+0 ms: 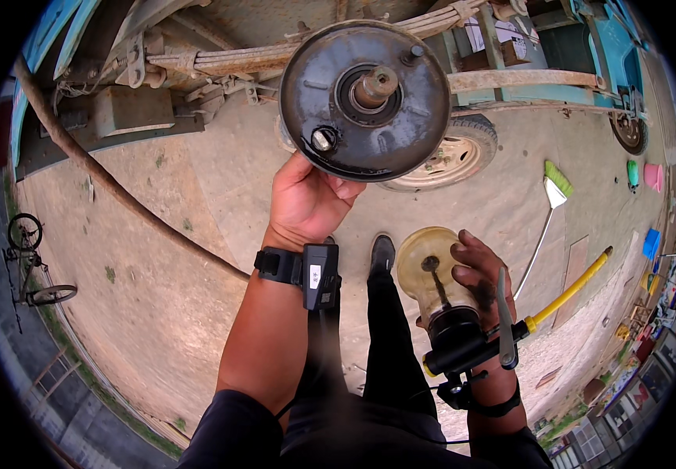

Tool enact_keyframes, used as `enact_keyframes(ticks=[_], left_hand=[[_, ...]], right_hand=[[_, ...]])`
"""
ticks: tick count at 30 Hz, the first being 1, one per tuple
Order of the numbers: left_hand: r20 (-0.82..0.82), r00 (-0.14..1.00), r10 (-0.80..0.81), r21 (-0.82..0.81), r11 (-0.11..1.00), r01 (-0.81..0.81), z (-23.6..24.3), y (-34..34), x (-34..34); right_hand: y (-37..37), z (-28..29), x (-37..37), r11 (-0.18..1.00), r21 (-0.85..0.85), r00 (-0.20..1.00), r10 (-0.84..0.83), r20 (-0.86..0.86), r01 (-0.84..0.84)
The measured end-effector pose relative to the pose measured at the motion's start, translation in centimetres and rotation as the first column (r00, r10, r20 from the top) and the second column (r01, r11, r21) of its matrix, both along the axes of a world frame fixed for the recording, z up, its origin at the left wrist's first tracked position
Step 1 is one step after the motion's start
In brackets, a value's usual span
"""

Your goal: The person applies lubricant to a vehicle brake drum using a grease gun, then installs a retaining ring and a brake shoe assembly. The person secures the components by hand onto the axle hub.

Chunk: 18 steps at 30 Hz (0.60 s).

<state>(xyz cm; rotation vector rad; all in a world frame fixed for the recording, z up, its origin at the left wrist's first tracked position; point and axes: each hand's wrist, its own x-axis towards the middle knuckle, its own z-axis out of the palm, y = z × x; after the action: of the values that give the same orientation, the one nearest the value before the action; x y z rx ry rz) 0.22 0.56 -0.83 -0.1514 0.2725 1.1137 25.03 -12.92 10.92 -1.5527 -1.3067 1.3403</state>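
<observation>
My left hand [306, 199] grips the lower edge of a dark round metal plate [365, 102] with a worn central shaft stub, a small peg and an oval opening holding a pale metal piece. My right hand [478, 273] is wrapped round a grease gun [463, 336], lower right of the plate. The gun has a translucent yellowish barrel with a dark rod inside, a black head, a metal lever and a yellow hose. Some of my right fingers are hidden behind the barrel; those showing are smeared dark.
A vehicle's rusty underframe [181, 62] with leaf springs spans the top. A wheel [463, 156] lies below it. A long pole [119, 180] slants at left near a bicycle [48, 293]. A broom [558, 180], pink bucket [653, 176] and assorted items stand at right on the concrete ground [166, 328].
</observation>
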Motion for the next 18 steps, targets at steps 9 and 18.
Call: enact_keyframes(ticks=[9, 18], left_hand=[[-0.093, 0.991, 0.100, 0.030, 0.995, -0.097, -1.0, -0.7, -0.6], [-0.034, 0.998, -0.054, -0.058, 0.997, 0.052, 1.3, 0.4, 0.5]], right_hand=[[0.2, -0.6, 0.6, 0.981, 0.157, 0.992, 0.107, 0.074, -0.117], [0.0, 0.7, -0.1, 0.998, -0.019, 0.998, 0.056, -0.027, -0.057]])
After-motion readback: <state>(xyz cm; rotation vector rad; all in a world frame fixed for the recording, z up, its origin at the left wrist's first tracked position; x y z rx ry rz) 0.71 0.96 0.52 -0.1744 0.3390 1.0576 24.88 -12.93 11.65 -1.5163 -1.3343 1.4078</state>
